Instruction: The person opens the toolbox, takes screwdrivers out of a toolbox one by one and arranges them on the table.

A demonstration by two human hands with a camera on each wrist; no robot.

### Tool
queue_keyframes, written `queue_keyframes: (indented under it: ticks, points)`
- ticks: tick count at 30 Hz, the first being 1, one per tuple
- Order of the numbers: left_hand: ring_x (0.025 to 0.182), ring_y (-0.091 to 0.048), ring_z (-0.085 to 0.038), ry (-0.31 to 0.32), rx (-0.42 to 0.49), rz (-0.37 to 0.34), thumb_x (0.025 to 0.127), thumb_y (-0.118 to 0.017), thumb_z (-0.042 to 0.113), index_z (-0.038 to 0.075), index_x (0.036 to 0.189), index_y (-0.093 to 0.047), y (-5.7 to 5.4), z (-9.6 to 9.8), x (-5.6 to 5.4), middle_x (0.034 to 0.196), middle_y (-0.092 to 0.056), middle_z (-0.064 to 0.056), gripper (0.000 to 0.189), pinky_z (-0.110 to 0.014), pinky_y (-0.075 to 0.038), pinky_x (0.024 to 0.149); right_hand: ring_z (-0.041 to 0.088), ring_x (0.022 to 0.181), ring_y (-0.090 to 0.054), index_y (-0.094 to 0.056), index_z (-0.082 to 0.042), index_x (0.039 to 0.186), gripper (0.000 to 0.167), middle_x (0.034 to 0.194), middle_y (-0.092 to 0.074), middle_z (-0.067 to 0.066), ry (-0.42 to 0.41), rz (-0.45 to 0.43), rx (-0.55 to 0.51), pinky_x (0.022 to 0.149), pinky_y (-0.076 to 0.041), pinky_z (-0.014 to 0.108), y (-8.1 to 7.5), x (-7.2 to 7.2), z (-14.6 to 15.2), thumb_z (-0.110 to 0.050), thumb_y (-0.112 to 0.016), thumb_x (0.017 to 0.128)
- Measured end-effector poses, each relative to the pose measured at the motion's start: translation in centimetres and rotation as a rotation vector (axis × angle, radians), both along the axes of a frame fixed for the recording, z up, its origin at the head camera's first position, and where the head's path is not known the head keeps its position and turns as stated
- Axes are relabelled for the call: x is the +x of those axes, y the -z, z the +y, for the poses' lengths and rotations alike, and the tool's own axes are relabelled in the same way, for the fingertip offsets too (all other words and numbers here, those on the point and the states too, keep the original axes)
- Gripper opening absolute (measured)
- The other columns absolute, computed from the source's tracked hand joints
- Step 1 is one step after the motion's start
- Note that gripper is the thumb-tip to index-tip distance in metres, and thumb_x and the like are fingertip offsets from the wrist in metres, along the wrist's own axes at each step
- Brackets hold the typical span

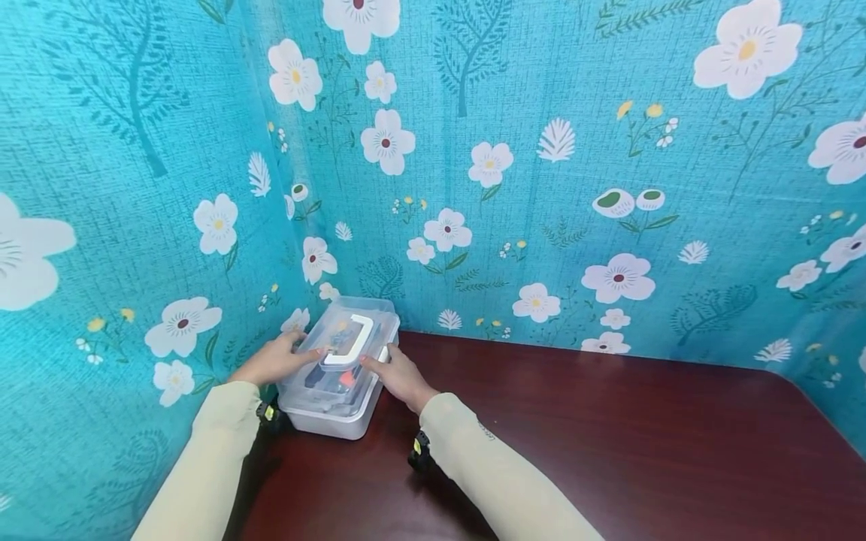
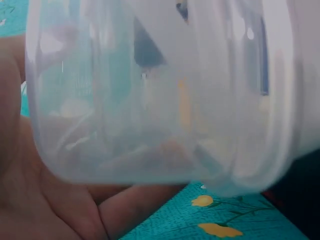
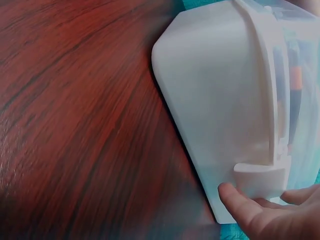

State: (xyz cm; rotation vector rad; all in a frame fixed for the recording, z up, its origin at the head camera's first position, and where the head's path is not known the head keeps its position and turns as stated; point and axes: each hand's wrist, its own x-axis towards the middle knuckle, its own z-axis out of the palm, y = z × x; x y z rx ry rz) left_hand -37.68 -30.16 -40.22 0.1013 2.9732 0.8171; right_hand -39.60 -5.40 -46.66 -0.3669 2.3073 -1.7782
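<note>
A storage box (image 1: 331,425) with a pale base and a clear lid (image 1: 318,402) sits in the table's left corner. A white carry handle (image 1: 364,336) lies flat on its lid, and an orange-red item (image 1: 347,378) shows through the plastic. My left hand (image 1: 279,362) holds the lid's left side, thumb over the top and fingers spread along the side in the left wrist view. On the opposite side, my right hand (image 1: 406,379) grips the box with the thumb on the lid. Its fingertip is right at the white side latch (image 3: 260,179) in the right wrist view.
The dark red wooden table (image 1: 575,436) stretches to the right of the box. Blue flowered cloth (image 1: 501,225) hangs behind the table and along its left side, close to the box and my left hand.
</note>
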Motion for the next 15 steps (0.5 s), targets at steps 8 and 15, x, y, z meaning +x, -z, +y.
queue_keyframes:
  ticks: [8, 15]
  points:
    - [0.108, -0.056, -0.042, 0.050, 0.052, 0.027, 0.094, -0.060, 0.047, -0.015, 0.138, -0.038, 0.1, 0.7, 0.3, 0.125, -0.052, -0.033, 0.079, -0.055, -0.048, 0.087, 0.026, 0.137, -0.033, -0.025, -0.003, 0.153, 0.089, 0.153, -0.033, 0.012, 0.032, -0.039, -0.014, 0.110, -0.028, 0.048, 0.1, 0.3, 1.3, -0.053, -0.063, 0.090]
    - [0.106, -0.057, -0.039, 0.042, 0.042, 0.025, 0.095, -0.059, 0.046, -0.015, 0.140, -0.037, 0.5, 1.4, 0.8, 0.123, -0.055, -0.031, 0.079, -0.054, -0.049, 0.087, 0.024, 0.132, -0.040, -0.029, -0.003, 0.152, 0.089, 0.149, -0.039, 0.012, 0.023, -0.022, -0.032, 0.108, -0.030, 0.047, 0.1, 0.8, 2.2, -0.054, -0.064, 0.088]
